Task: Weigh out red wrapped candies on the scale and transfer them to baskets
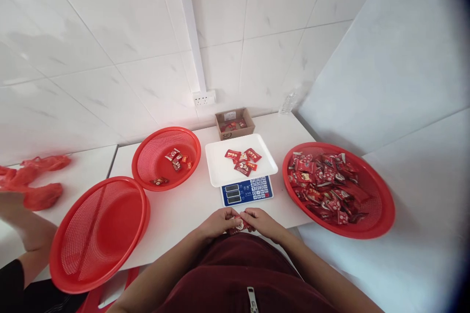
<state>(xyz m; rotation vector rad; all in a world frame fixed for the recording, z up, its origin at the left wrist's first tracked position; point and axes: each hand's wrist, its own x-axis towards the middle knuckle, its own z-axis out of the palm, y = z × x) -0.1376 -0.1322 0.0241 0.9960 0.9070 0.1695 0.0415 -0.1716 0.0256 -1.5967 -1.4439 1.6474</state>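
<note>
Close to my body, at the table's front edge, my left hand (219, 222) and my right hand (263, 222) are closed together on a small red packet (240, 225). Its printed face shows between my fingers; the ends are covered by them. Just beyond stands a digital scale (248, 191) with a blue keypad. On the scale's white tray (217, 172) lie several red packets (243, 169). To my right, a red plastic basket (385, 212) is heaped with many red packets (326, 181).
Left of the scale, a red basket (137, 159) holds several packets. Nearer stands another red basket (143, 205). A cardboard box (238, 133) with packets sits behind the scale by the wall. At far left are red mesh bags (40, 181) and another person's arm (25, 230).
</note>
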